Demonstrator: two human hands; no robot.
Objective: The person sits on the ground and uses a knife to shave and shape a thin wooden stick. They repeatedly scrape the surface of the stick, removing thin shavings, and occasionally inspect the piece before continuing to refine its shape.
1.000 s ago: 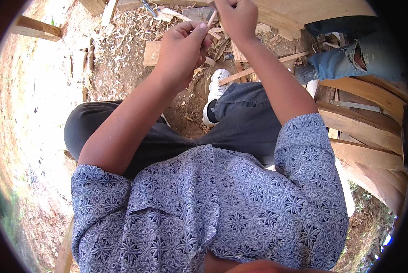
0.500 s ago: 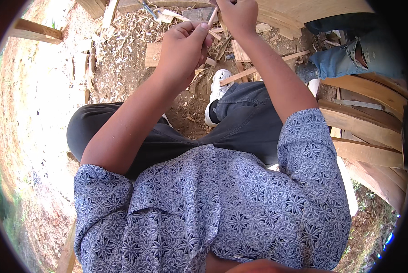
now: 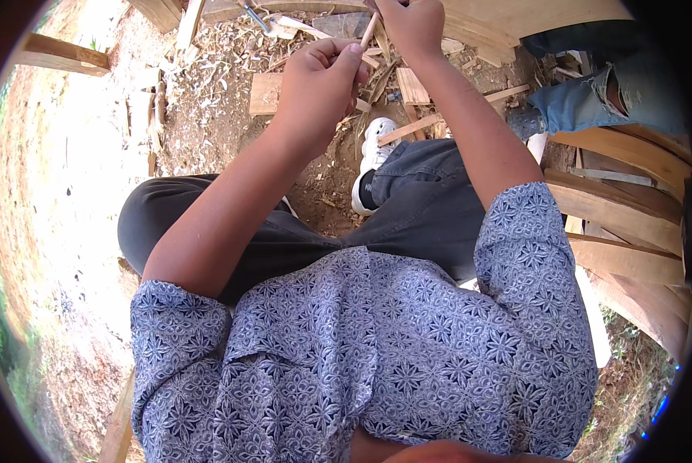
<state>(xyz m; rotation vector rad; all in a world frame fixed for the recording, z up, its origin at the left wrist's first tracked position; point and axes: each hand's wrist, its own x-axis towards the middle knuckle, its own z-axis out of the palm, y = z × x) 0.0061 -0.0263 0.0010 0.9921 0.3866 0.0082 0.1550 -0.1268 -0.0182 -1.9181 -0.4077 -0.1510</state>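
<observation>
My left hand [image 3: 320, 91] is closed, with a thin pale wooden stick [image 3: 370, 29] pinched between thumb and fingers. The stick points up and away, toward my right hand [image 3: 414, 25] at the top edge of the view. Those right fingers are curled around the stick's far end, against a small dark reddish piece [image 3: 371, 5] that the frame cuts off. What this piece is, I cannot make out. Both hands are held out beyond my knees, above the ground.
Wood shavings [image 3: 219, 92] and offcuts, such as a flat wood block [image 3: 265, 94], litter the dirt. My white shoe [image 3: 377, 147] is below the hands, with a wooden strip [image 3: 411, 127] beside it. At right, curved timber pieces [image 3: 616, 204] are stacked near another person's torn jeans [image 3: 577, 100].
Both hands have shifted slightly to the right, still at the stick. The whole view has also moved a little. The grip looks the same.
</observation>
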